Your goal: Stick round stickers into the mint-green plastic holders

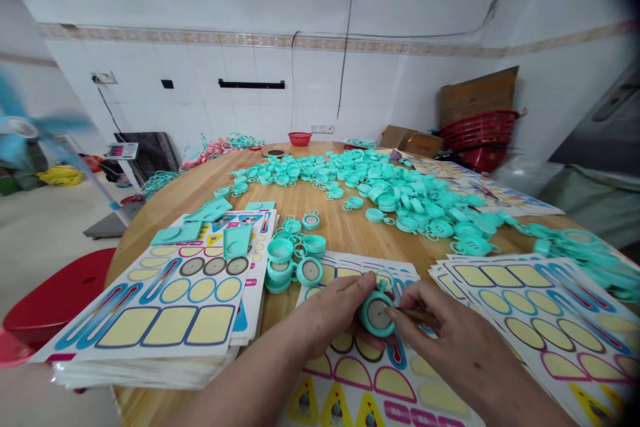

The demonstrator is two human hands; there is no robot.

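The fan (30,125) blurs at far left; the left hand's fingers (347,293) hide part of the teal case (376,315).

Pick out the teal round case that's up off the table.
It's the teal case gripped in the left hand, with the right hand touching it; the others all rest on the table.

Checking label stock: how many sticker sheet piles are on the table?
3: the left pile, the middle pile and the right pile. Others could be hidden beneath these.
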